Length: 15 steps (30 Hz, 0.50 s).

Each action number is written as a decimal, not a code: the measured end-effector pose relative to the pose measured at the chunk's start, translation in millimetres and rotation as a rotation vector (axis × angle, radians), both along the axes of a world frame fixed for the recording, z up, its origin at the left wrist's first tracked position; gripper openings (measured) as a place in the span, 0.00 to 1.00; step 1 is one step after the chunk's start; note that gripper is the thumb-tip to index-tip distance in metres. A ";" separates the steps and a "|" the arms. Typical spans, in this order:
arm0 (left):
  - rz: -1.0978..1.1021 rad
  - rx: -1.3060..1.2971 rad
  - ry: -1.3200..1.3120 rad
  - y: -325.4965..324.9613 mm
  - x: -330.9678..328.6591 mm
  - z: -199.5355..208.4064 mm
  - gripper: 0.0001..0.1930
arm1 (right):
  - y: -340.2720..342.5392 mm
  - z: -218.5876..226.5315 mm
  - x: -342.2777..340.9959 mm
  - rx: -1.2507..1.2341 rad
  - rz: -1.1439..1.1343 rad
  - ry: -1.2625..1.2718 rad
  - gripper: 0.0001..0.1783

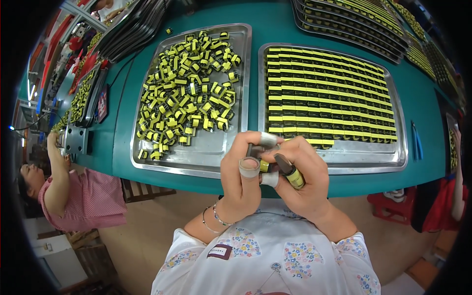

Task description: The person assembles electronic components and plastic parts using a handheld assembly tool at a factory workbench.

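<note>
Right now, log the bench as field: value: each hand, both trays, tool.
Left hand: fingers closed around a small dark piece, mostly hidden
Right hand: fingers hold a small black-and-yellow component
Left silver metal tray: loose black-and-yellow components, jumbled
Right silver metal tray: black-and-yellow components in rows, nearest row partial
Tool: slim blue-handled tool, right of right tray, on green table

Green tabletop (pixel 273 24), slim blue-handled tool (pixel 418 142) near its right edge, stack of dark trays (pixel 130 32) at upper left, grey block (pixel 77 140) with round holes, seated co-worker (pixel 91 199) in pink, red stool (pixel 391 210) at right, brownish floor (pixel 157 236).
</note>
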<state>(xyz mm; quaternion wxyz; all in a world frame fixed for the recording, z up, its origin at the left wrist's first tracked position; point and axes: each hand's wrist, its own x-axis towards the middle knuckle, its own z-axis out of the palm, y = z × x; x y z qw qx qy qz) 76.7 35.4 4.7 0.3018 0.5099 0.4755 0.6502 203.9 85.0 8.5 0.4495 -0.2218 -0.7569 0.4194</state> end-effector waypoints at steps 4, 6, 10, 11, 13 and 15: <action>0.054 -0.126 0.226 -7.1 -21.8 -2.4 0.20 | -4.2 6.8 7.5 -0.253 -0.021 0.087 0.13; -0.024 -0.137 0.055 -8.4 -18.8 -0.7 0.19 | 1.5 5.9 7.3 -0.256 -0.006 0.140 0.14; -0.135 -0.182 -0.285 -11.4 -7.9 2.8 0.20 | -2.5 0.1 6.0 -0.341 0.025 0.174 0.17; -0.081 -0.152 -0.279 -11.2 -7.2 1.0 0.20 | -2.4 -0.9 6.7 -0.341 0.024 0.175 0.17; -0.073 -0.194 -0.288 -10.5 -11.3 0.7 0.20 | -0.4 -4.3 9.4 -0.212 0.044 0.098 0.17; -0.191 -0.215 -0.403 -10.4 -14.9 -1.1 0.20 | 4.6 -2.4 14.9 -0.082 -0.010 0.045 0.17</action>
